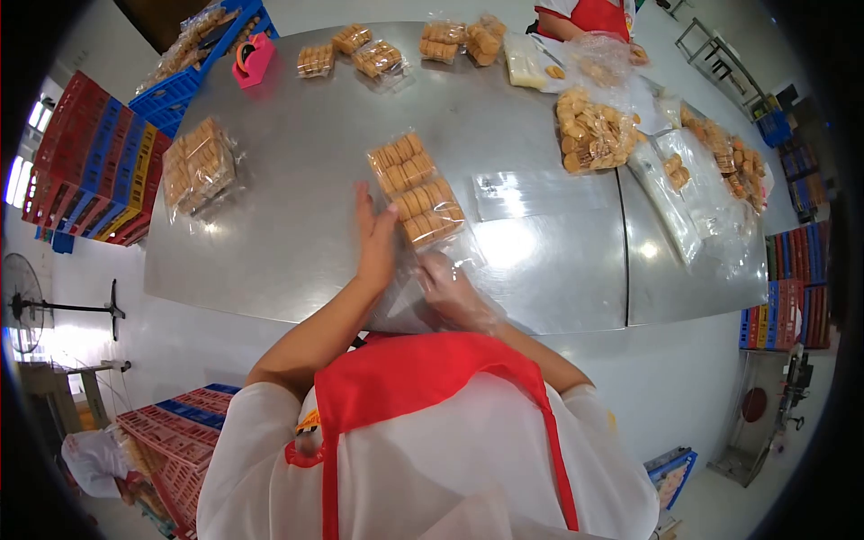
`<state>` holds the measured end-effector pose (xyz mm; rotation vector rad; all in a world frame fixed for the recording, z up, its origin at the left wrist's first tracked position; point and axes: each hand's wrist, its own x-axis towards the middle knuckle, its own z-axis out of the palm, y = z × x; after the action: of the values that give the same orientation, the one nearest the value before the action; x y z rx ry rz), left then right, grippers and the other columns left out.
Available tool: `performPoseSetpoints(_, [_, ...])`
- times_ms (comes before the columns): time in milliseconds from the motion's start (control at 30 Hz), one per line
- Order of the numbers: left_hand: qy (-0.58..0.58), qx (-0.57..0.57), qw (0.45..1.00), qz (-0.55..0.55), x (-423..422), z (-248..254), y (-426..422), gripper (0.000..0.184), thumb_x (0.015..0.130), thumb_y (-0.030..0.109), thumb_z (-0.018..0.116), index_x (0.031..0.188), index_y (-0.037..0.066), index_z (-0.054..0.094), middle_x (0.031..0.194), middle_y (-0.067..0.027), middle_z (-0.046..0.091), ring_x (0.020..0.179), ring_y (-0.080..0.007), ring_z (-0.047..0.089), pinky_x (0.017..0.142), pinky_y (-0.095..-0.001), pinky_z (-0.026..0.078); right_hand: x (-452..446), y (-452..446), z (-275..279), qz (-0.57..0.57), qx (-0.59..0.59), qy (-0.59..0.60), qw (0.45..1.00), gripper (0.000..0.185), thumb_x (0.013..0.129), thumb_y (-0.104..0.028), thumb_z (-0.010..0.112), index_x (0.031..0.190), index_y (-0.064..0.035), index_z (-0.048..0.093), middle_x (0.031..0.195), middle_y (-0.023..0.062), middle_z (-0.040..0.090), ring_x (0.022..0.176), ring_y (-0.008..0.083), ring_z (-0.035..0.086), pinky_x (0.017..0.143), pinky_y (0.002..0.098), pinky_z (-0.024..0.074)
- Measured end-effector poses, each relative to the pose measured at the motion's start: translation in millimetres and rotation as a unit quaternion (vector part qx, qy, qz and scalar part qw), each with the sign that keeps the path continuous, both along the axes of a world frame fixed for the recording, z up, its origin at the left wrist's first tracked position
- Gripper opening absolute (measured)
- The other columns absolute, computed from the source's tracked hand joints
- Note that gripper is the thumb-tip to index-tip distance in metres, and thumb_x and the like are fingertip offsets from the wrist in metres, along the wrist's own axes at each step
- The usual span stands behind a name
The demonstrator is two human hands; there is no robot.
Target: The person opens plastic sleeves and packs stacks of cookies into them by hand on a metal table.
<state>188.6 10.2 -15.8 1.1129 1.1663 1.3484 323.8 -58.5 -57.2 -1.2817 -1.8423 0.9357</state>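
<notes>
A clear plastic bag [462,252] with stacked rows of round biscuits [416,191] lies on the steel table in front of me. My left hand [374,238] rests along the left side of the bag, fingers stretched out and thumb against the film. At the near end of the bag, my right hand [450,290] has its fingers curled into the loose plastic. Some of that hand is blurred behind film. To the right lie flat clear bags [517,193]. Another bagged biscuit pack [200,166] sits at the left edge.
Several small biscuit packs [376,58] and a pink tape dispenser [254,61] stand along the far edge of the steel table [297,180]. Large bags of loose biscuits [594,135] lie at right, near a co-worker [598,18]. Stacked crates [94,162] stand left.
</notes>
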Motion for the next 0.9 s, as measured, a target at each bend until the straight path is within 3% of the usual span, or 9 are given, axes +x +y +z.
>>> performPoseSetpoints(100, [-0.119,-0.039,0.988,-0.089,15.3,-10.0,10.5,0.073,0.096,0.021,0.049,0.156,0.000,0.013,0.157,-0.0171,0.024,0.144,-0.0269,0.026,0.117,-0.0353,0.023,-27.8,22.9,10.6,-0.034,0.030,0.155,0.987,0.036,0.088,0.001,0.049,0.124,0.0001,0.054,0.112,0.0290,0.062,0.109,0.0471,0.056,0.092,0.0502,0.0461])
performPoseSetpoints(233, [-0.089,-0.025,0.990,-0.107,9.5,-13.1,7.6,0.070,0.097,0.021,0.050,0.154,-0.001,0.016,0.152,-0.0178,0.034,0.139,-0.0265,0.034,0.115,-0.0346,0.028,-32.9,50.5,-42.1,0.006,-0.055,0.089,0.995,0.039,0.093,-0.006,0.041,0.130,0.0028,0.048,0.123,0.0301,0.057,0.120,0.0456,0.052,0.101,0.0485,0.0422])
performPoseSetpoints(333, [-0.072,-0.031,0.994,-0.082,1.7,-23.8,-4.3,0.064,0.098,0.019,0.052,0.152,-0.001,0.022,0.147,-0.0186,0.039,0.135,-0.0270,0.040,0.112,-0.0348,0.032,-36.8,58.5,-62.9,0.016,0.000,0.042,0.999,0.040,0.099,-0.016,0.033,0.132,0.0013,0.048,0.120,0.0303,0.058,0.122,0.0435,0.052,0.103,0.0479,0.0413])
performPoseSetpoints(400, [-0.040,-0.048,0.998,-0.019,-7.6,-28.1,-17.0,0.064,0.093,0.015,0.060,0.147,-0.001,0.030,0.143,-0.0185,0.043,0.130,-0.0272,0.043,0.110,-0.0356,0.035,-32.0,34.6,13.9,0.023,-0.092,0.261,0.961,0.034,0.100,-0.016,0.038,0.127,-0.0002,0.051,0.118,0.0291,0.059,0.113,0.0418,0.058,0.096,0.0470,0.0458])
performPoseSetpoints(467, [0.033,0.047,0.998,-0.011,-14.9,-17.2,-37.4,0.063,0.088,0.014,0.066,0.140,-0.002,0.036,0.135,-0.0186,0.047,0.123,-0.0283,0.047,0.106,-0.0358,0.037,-15.2,25.5,24.4,0.107,-0.103,0.040,0.988,0.030,0.098,-0.018,0.048,0.123,-0.0011,0.051,0.118,0.0241,0.059,0.099,0.0371,0.062,0.086,0.0439,0.0488])
performPoseSetpoints(533, [0.149,0.115,0.982,-0.017,-21.6,-8.2,-51.6,0.059,0.083,0.014,0.071,0.132,-0.002,0.041,0.124,-0.0185,0.049,0.115,-0.0296,0.049,0.100,-0.0370,0.041,4.6,-13.0,8.3,-0.007,-0.058,-0.068,0.996,0.027,0.095,-0.018,0.058,0.113,0.0004,0.054,0.112,0.0216,0.059,0.088,0.0322,0.061,0.078,0.0411,0.0495])
performPoseSetpoints(700, [0.478,0.123,0.868,-0.060,-24.6,-15.7,-51.1,0.031,0.082,0.014,0.070,0.101,-0.001,0.053,0.098,-0.0185,0.051,0.097,-0.0356,0.051,0.079,-0.0451,0.045,22.4,-31.5,1.7,-0.312,0.111,0.113,0.937,0.031,0.092,-0.022,0.063,0.111,0.0019,0.060,0.104,0.0195,0.060,0.086,0.0294,0.061,0.079,0.0386,0.0503])
performPoseSetpoints(800, [0.433,0.111,0.893,-0.052,-17.3,-35.3,-32.4,0.020,0.085,0.015,0.066,0.085,-0.002,0.055,0.093,-0.0190,0.052,0.093,-0.0382,0.052,0.075,-0.0487,0.044,33.0,6.5,15.3,-0.245,0.100,-0.001,0.964,0.031,0.091,-0.022,0.064,0.111,0.0008,0.061,0.099,0.0175,0.060,0.083,0.0249,0.058,0.079,0.0377,0.0500])
performPoseSetpoints(900, [0.410,0.125,0.903,-0.036,-15.1,18.5,-24.1,0.019,0.088,0.013,0.062,0.078,-0.003,0.057,0.092,-0.0206,0.053,0.089,-0.0398,0.054,0.077,-0.0474,0.044,43.9,36.0,69.7,-0.098,-0.050,-0.018,0.994,0.028,0.089,-0.017,0.064,0.112,-0.0009,0.062,0.097,0.0164,0.063,0.082,0.0275,0.060,0.080,0.0383,0.0506])
